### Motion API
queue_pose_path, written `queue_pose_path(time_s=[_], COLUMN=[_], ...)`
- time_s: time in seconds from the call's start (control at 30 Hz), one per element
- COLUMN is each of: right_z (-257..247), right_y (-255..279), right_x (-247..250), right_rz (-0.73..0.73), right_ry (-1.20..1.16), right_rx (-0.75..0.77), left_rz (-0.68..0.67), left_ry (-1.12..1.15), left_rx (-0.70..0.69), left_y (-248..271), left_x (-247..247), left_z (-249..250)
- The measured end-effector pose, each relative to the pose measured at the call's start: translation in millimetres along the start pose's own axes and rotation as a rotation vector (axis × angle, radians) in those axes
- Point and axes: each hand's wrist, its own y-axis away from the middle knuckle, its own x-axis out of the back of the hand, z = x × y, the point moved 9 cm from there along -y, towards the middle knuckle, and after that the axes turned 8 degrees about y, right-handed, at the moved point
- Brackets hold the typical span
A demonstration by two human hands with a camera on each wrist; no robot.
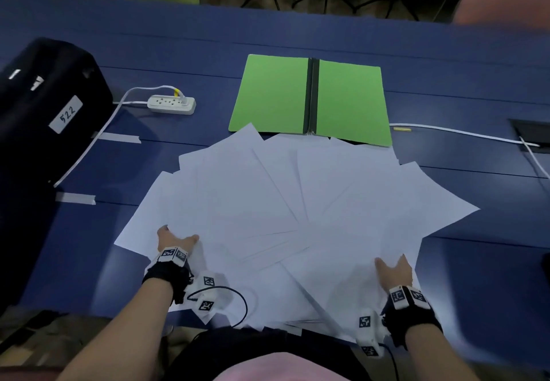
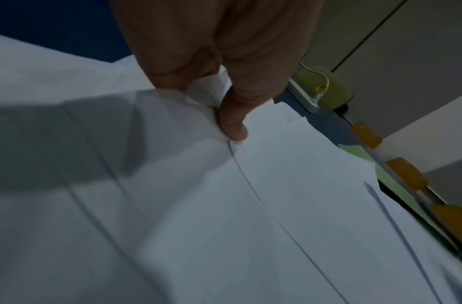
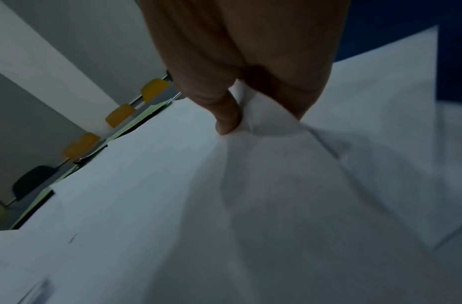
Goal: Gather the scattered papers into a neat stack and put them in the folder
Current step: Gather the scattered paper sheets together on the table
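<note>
Landmark = the open green card folder w/ its black spine, lying flat on the blue table. Everything placed off that.

Far left of the folder: big black case w/ a white label reading 522, not part of this job. Between case and folder, a white plastic power strip w/ its cable running back toward the case. I'd keep the sheets off that.

Just on my side of the folder: the fan of white paper sheets, overlapping, far corners touching or covering the folder's near edge. Fanned that way prob. so I can sweep from both ends toward the middle.

My left hand is at the left end of the fan, on the side away from the folder. Wrist view shows thumb on top and fingers under, pinching the edge of a few sheets. My right hand mirrors it at the right end: thumb pressed down, paper bunched up btwn thumb and fingers. So both are grasping paper, neither free.

Right of the folder: a white cable across the table.

Folder contents: nothing in it that I can see, both leaves bare green. Laid open and flat, I reckon, so the squared stack can drop straight onto it. No stack yet, so the job has barely begun.
</note>
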Motion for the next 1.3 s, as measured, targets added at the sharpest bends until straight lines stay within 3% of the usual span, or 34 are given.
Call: queue_pose_path(time_s=[0.23, 0.37, 0.57, 0.8, 1.0, 1.1, 1.3], right_z=[12, 7, -9, 2, -2, -11, -28], right_y=[-4, -4, 4, -1, -4, 1, 10], right_x=[6, -2, -11, 34, 32, 26, 46], right_rz=[-0.192, -0.233, -0.12, 0.12, 0.094, 0.097, 0.164], right_ry=[0.119, -0.046, -0.124, -0.241, -0.269, -0.237, -0.298], right_rx=[0.121, 0.105, 0.103, 0.064, 0.047, 0.056, 0.082], left_rz=[-0.128, -0.192, -0.245, -0.256, -0.243, -0.263, -0.17], left_ry=[-0.236, -0.294, -0.132, -0.128, 0.067, 0.108, 0.035], left_rx=[-0.004, -0.01, 0.002, 0.022, 0.136, 0.077, -0.032], left_y=[-1, 5, 9, 8, 19, 28, 10], left_x=[4, -6, -14, -14, -19, -26, -18], left_z=[-8, -5, -1, -3, -3, 10, 13])
